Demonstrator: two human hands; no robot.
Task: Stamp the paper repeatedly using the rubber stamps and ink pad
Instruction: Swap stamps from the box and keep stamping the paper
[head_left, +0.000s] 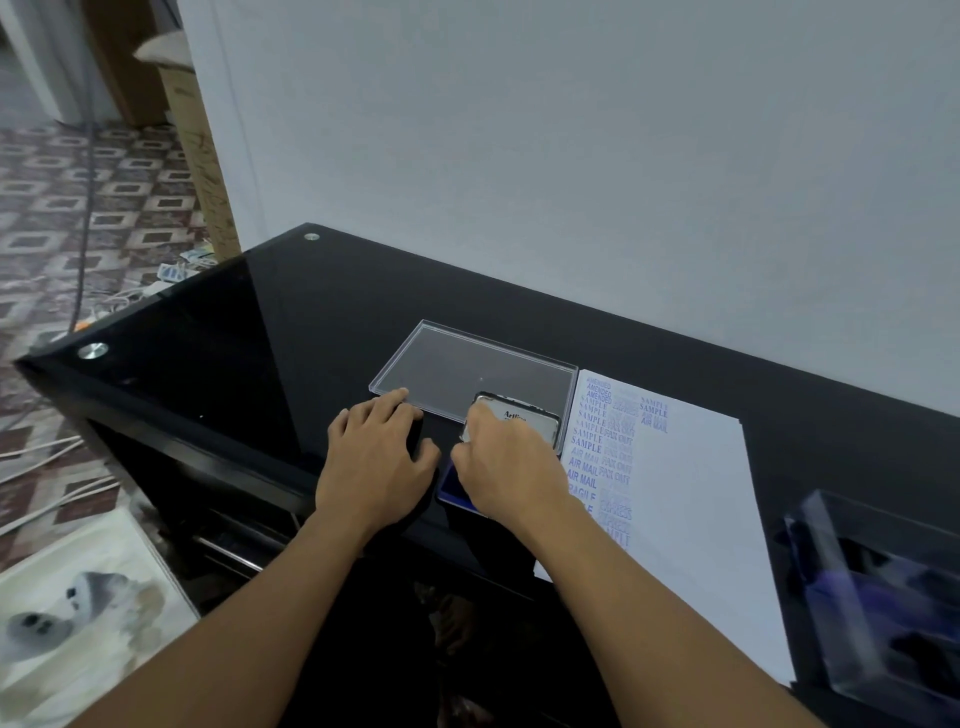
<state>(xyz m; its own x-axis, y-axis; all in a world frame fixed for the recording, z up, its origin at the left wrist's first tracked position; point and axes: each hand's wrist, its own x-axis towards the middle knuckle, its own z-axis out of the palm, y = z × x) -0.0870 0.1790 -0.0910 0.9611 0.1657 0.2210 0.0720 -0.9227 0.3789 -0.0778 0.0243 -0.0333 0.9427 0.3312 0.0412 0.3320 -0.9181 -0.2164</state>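
The white paper (685, 499) lies on the black glass table (270, 332), its left side covered with blue stamped words. Just left of the paper sits the ink pad (451, 486), whose blue pad is partly visible. Its silver lid (530, 418) stands raised behind the pad. My right hand (506, 462) is over the pad, and its curled fingers pinch the lid's left edge. My left hand (376, 452) lies left of the pad, its fingers and thumb curled round a black rubber stamp (417, 441) that is mostly hidden.
A clear plastic lid (415, 358) lies flat behind my hands. At the right, near the table's front edge, a clear box (831, 561) holds several dark stamps. The wall runs close behind the table. Cables and tiles cover the floor at left.
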